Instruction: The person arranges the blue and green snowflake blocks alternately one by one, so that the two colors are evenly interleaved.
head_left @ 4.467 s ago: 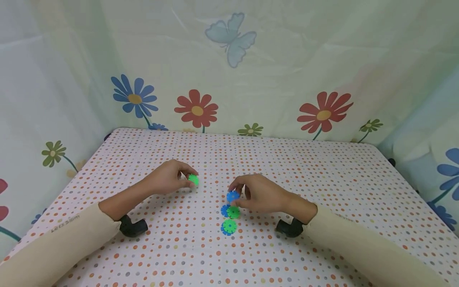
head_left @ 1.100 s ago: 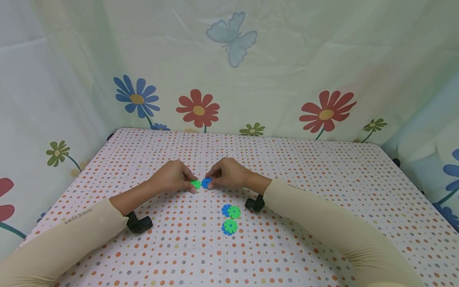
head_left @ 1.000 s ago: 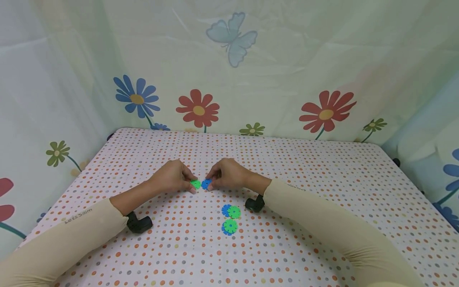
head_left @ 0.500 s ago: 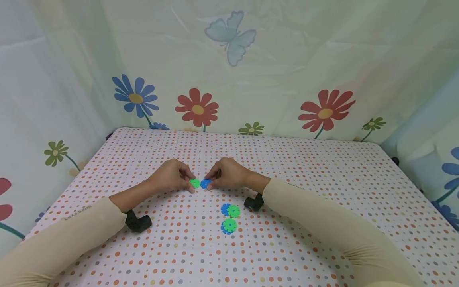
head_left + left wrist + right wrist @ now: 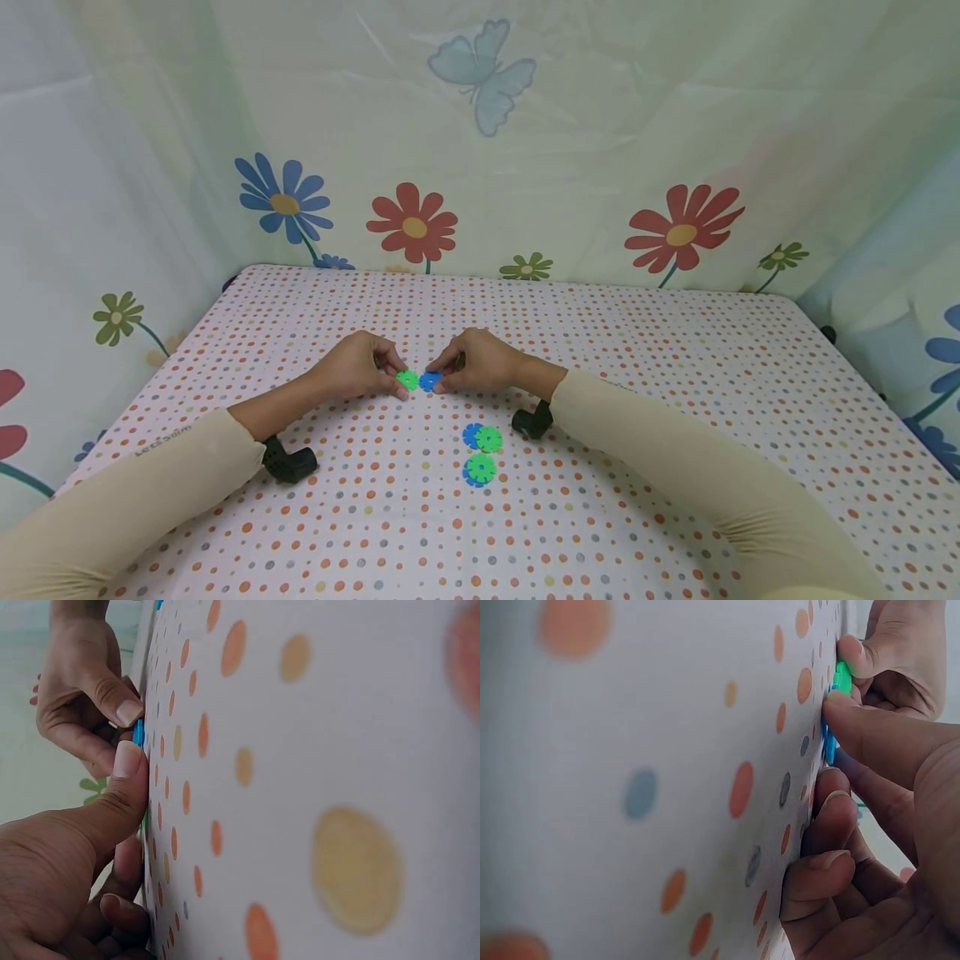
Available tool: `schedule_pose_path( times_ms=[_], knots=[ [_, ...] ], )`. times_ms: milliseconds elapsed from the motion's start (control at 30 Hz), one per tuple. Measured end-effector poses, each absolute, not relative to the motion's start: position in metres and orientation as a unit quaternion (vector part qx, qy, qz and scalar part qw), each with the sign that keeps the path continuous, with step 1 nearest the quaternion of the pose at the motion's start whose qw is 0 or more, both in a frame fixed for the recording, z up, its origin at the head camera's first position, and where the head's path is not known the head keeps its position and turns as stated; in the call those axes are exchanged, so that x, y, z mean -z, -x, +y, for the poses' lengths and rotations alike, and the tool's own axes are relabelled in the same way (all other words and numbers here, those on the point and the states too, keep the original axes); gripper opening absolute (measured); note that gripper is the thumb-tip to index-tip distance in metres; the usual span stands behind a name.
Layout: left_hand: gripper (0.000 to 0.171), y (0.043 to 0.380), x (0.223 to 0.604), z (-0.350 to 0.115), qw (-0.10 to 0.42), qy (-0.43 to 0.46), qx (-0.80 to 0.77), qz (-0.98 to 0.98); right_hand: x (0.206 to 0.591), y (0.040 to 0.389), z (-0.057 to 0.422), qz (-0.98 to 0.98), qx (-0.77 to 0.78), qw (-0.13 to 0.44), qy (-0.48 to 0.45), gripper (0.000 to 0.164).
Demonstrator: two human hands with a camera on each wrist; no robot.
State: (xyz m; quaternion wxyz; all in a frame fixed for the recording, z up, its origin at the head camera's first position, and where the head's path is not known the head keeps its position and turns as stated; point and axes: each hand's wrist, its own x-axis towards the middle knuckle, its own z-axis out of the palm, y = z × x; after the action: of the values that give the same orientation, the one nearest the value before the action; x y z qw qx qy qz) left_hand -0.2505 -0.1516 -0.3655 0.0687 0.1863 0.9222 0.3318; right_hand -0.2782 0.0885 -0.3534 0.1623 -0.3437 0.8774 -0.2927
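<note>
In the head view my left hand [image 5: 356, 367] pinches a green notched plastic disc [image 5: 407, 380] between thumb and fingers, low over the dotted cloth. Close to its right, my right hand [image 5: 480, 362] pinches a blue notched disc [image 5: 430, 382]. The two discs lie edge to edge with a thin gap between them in the head view. In the right wrist view the green disc [image 5: 844, 678] shows just beyond the blue disc [image 5: 829, 741], both near the cloth. The left wrist view shows the blue disc [image 5: 138, 733] edge-on between the thumbs, the green one mostly hidden.
Nearer the body lie two overlapping pairs of discs: a blue disc [image 5: 472, 435] under a green disc [image 5: 489, 439], and below them another green disc [image 5: 481, 468] over a blue one. The dotted tablecloth [image 5: 360, 517] reaches a flowered backdrop [image 5: 570, 150].
Since the oldest frame, my right hand has brought the blue disc from beside the pairs up and left to the green disc. Over the last second, both hands have barely shifted.
</note>
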Motion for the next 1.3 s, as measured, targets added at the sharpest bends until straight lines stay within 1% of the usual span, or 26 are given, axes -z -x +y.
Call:
schedule_pose_path(
  times_ms=[367, 600, 833, 933, 1033, 1167, 1300],
  knots=[
    [0.027, 0.252, 0.365, -0.151, 0.067, -0.184, -0.331, 0.923, 0.350, 0.279, 0.089, 0.874, 0.306, 0.172, 0.336, 0.031],
    [0.029, 0.250, 0.363, -0.149, 0.077, -0.175, -0.337, 0.922, 0.354, 0.280, 0.090, 0.876, 0.308, 0.174, 0.326, 0.028],
    [0.034, 0.250, 0.365, -0.148, 0.095, -0.175, -0.332, 0.922, 0.351, 0.277, 0.095, 0.871, 0.300, 0.186, 0.343, 0.034],
    [0.038, 0.251, 0.366, -0.148, 0.101, -0.181, -0.332, 0.920, 0.346, 0.270, 0.101, 0.867, 0.298, 0.179, 0.357, 0.037],
    [0.043, 0.252, 0.367, -0.149, 0.091, -0.174, -0.341, 0.919, 0.339, 0.258, 0.109, 0.862, 0.306, 0.160, 0.370, 0.038],
    [0.046, 0.252, 0.367, -0.152, 0.077, -0.158, -0.376, 0.910, 0.332, 0.239, 0.121, 0.853, 0.331, 0.136, 0.379, 0.033],
    [0.048, 0.251, 0.365, -0.149, 0.088, -0.161, -0.417, 0.890, 0.330, 0.220, 0.137, 0.842, 0.357, 0.137, 0.380, 0.029]
  ],
)
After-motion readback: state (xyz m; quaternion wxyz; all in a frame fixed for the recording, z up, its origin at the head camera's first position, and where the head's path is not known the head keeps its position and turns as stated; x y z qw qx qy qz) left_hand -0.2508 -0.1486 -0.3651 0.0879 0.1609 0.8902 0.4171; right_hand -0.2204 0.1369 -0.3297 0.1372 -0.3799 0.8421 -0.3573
